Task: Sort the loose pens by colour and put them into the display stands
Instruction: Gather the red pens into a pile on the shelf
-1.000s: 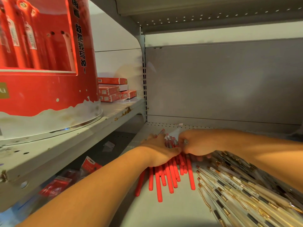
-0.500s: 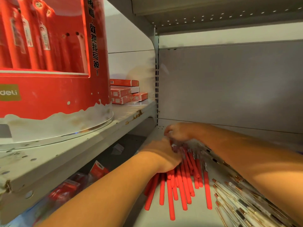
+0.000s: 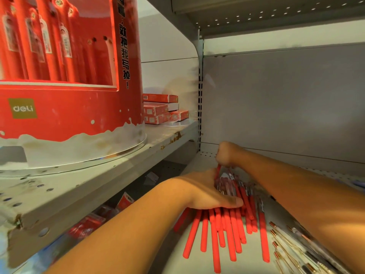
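Several loose red pens [image 3: 227, 234] lie fanned out on the lower shelf [image 3: 243, 264]. My left hand [image 3: 205, 192] rests on their upper ends, thumb laid across them, fingers hidden on the far side of the bunch. My right hand [image 3: 225, 153] is further back and higher, pinching the top end of one red pen [image 3: 217, 172] and lifting it off the pile. A heap of clear pens with gold clips [image 3: 292, 252] lies at the lower right, partly under my right forearm. A big red round display stand [image 3: 69, 91] with red pens in it stands on the upper left shelf.
Flat red boxes [image 3: 161, 111] are stacked behind the stand on the upper left shelf [image 3: 83, 186]. Red packets [image 3: 87, 226] lie on a lower level under that shelf. The grey back panel [image 3: 276, 105] closes the bay; another shelf hangs overhead.
My right hand has moved back and up from the pile, now raising one red pen by its end. My left hand stays on the bunch. The view has shifted closer and leftward.
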Tool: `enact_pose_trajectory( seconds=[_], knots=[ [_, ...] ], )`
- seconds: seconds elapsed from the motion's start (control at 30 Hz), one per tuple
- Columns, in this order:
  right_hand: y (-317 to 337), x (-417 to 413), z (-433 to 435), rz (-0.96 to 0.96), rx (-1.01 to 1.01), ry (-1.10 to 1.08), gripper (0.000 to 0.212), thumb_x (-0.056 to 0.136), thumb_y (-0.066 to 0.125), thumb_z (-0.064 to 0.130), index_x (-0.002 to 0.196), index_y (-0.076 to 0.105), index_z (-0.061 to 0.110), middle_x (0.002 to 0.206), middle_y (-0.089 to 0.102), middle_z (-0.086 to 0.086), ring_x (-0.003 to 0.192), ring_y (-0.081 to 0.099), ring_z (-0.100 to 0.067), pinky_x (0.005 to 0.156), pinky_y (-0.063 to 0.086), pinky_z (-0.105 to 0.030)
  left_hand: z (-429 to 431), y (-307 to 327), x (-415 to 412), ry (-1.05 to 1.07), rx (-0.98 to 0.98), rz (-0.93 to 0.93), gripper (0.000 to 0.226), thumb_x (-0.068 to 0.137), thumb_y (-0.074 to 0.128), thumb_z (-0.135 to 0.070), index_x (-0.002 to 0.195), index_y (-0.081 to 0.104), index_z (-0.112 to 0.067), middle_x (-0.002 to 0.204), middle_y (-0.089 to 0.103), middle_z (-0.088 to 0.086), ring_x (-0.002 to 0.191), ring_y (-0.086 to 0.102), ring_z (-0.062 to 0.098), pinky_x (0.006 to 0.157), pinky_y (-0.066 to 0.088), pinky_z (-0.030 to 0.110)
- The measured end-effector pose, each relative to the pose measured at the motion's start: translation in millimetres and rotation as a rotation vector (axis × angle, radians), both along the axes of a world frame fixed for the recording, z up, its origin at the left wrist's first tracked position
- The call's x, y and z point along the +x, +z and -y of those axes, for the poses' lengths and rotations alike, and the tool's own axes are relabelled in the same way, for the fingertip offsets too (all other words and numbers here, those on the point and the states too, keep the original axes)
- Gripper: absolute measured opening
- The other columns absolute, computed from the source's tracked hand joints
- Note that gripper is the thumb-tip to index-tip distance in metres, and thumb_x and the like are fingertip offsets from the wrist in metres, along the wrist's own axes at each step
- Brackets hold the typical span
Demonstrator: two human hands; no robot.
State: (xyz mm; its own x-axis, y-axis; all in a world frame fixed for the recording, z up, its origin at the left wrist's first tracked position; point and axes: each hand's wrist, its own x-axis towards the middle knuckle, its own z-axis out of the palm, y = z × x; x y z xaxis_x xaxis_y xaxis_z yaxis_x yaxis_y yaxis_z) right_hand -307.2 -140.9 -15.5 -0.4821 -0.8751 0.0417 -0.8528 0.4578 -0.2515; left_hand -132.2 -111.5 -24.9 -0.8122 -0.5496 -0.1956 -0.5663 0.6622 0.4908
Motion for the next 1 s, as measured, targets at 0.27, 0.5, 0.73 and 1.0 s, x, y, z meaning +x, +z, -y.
enact_pose_trajectory(
  seconds=[0.27,0.5,0.73,1.0],
  knots=[
    [38,-24,-38,0.387,-0.369,-0.039,0.023,0.094,0.05,-0.001,0.113,0.037,0.0,0.078,0.064,-0.022,0.06,0.065,-0.025,0.049,0.054,-0.03,0,8,3,-0.007,0.061,0.096,0.101,0.072,0.069,-0.071,0.151,0.02,-0.034,0.146,0.05,-0.002,0.127,0.053,0.024,0.1,0.039,0.031],
    [17,12,-78,0.533,-0.098,0.079,0.008,0.09,0.063,0.003,0.088,0.056,0.005,0.072,0.072,-0.015,0.052,0.068,-0.017,0.047,0.052,-0.023,-9,7,2,-0.009,-0.026,0.154,0.125,0.055,0.065,-0.088,0.153,0.0,-0.045,0.159,0.032,-0.002,0.138,0.041,0.028,0.111,0.036,0.045],
    [20,17,-80,0.234,0.073,0.256,0.02,0.085,0.065,0.026,0.105,0.067,0.024,0.086,0.064,0.003,0.074,0.057,-0.01,0.057,0.046,-0.024,-24,-10,2,-0.014,-0.314,0.24,0.125,0.057,0.042,-0.099,0.153,-0.011,-0.04,0.166,0.001,-0.001,0.149,0.014,0.032,0.114,0.024,0.051],
    [14,5,-50,0.149,0.027,0.394,0.039,0.103,0.035,0.021,0.136,0.056,0.02,0.139,0.053,-0.003,0.124,0.05,-0.017,0.087,0.037,-0.026,-29,-15,3,-0.03,-0.399,0.268,0.094,0.074,0.016,-0.093,0.149,-0.018,-0.047,0.164,-0.017,0.004,0.15,0.002,0.041,0.117,0.015,0.059]
  ],
)
